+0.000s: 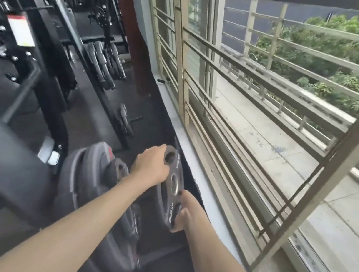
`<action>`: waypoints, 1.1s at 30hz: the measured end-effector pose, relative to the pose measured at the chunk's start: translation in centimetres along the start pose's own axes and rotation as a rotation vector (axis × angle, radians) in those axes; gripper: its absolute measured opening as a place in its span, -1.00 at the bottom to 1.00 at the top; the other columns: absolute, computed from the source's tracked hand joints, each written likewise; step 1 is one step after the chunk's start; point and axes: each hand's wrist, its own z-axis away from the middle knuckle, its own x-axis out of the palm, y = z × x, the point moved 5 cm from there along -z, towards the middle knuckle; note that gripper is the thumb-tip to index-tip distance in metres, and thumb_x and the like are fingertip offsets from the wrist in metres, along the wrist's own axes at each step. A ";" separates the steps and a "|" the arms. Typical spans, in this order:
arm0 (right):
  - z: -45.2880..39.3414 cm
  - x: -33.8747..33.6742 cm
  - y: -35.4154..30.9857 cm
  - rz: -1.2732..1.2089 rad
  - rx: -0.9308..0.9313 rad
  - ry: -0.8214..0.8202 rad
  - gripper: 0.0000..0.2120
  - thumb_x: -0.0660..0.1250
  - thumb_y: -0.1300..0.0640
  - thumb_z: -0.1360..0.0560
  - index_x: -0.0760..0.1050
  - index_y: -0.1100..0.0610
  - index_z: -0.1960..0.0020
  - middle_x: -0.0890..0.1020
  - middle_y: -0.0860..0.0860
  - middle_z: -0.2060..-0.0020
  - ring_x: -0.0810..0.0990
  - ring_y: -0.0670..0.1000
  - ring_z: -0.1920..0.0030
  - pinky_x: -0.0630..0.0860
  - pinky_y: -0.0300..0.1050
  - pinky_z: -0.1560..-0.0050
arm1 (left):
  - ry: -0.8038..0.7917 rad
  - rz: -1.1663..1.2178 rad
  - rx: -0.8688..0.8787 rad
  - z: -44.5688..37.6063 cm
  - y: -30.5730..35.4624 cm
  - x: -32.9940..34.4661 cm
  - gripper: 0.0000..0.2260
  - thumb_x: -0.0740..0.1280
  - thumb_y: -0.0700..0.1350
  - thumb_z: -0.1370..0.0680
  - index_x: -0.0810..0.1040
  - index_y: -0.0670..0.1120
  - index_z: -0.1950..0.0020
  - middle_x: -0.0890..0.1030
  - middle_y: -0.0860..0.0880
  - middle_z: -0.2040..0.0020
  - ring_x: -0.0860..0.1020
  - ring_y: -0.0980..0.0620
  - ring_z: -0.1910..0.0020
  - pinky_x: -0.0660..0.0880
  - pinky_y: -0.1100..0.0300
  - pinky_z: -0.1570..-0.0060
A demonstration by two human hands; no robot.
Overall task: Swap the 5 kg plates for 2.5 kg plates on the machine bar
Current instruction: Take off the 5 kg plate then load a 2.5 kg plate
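I hold a small dark weight plate (173, 170) with grip holes upright at the bottom centre. My left hand (152, 167) grips its top edge. My right hand (184, 213) grips its lower edge through a hole. The plate is just right of several larger black plates (85, 174) stacked on the machine, one with red markings. Whether the small plate is on a bar or free I cannot tell; the bar end is hidden. The printed weight is blurred.
The black machine frame (23, 75) with a white and red label fills the left. A rack of plates (105, 62) stands farther back, with a small pair of plates (125, 119) on the floor. A window sill (194, 157) and barred window (254, 89) run close along the right.
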 end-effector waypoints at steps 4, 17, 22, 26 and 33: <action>-1.1 -1.3 -2.4 -0.236 -0.167 -0.017 -0.39 0.34 -0.38 -0.42 0.67 0.13 -0.11 0.75 0.04 0.02 0.73 0.07 -0.03 0.63 0.05 -0.14 | 0.021 0.093 0.135 0.9 2.9 -0.9 -0.47 0.28 -0.17 -0.60 0.24 -0.04 -0.57 0.38 -0.10 -0.49 0.41 -0.19 -0.41 0.34 -0.02 -0.31; 14.7 5.3 -4.4 -0.115 -0.787 -0.383 -0.24 0.65 -0.22 -0.19 0.62 0.24 -0.21 0.69 0.10 0.18 0.63 0.08 0.23 0.56 -0.08 0.17 | 0.238 0.553 -0.122 9.1 -6.9 -14.5 -0.53 0.26 0.18 -0.61 0.42 -0.16 -0.32 0.56 -0.18 -0.25 0.57 -0.19 -0.17 0.53 -0.03 -0.14; 24.9 6.9 2.7 0.111 -1.047 -0.385 -0.62 0.57 0.11 -0.44 0.52 0.26 -0.13 0.68 0.06 0.33 0.63 -0.06 0.46 0.55 -0.21 0.43 | 0.228 0.946 -0.159 18.4 -15.7 -14.1 -0.86 0.27 -0.05 -0.67 0.46 -0.12 -0.04 0.56 -0.12 0.14 0.54 -0.01 0.27 0.48 0.11 0.18; 29.7 8.3 11.2 0.256 -1.190 -0.382 -0.29 0.65 -0.09 -0.29 0.45 0.21 -0.26 0.67 0.03 0.21 0.67 -0.02 0.29 0.63 0.02 0.25 | 0.266 1.040 -0.149 27.6 -21.1 -14.9 -0.89 0.27 -0.08 -0.67 0.47 -0.11 -0.05 0.53 -0.06 0.21 0.53 0.03 0.28 0.47 0.08 0.16; 33.2 9.2 26.3 0.305 -1.134 -0.421 0.08 0.69 -0.33 -0.01 0.47 0.13 -0.39 0.72 0.07 -0.11 0.72 0.15 -0.07 0.61 0.18 -0.19 | 0.438 1.054 -0.142 44.6 -27.4 -17.3 -0.89 0.28 -0.08 -0.61 0.47 -0.11 -0.01 0.47 -0.01 0.30 0.46 0.05 0.39 0.59 0.07 0.17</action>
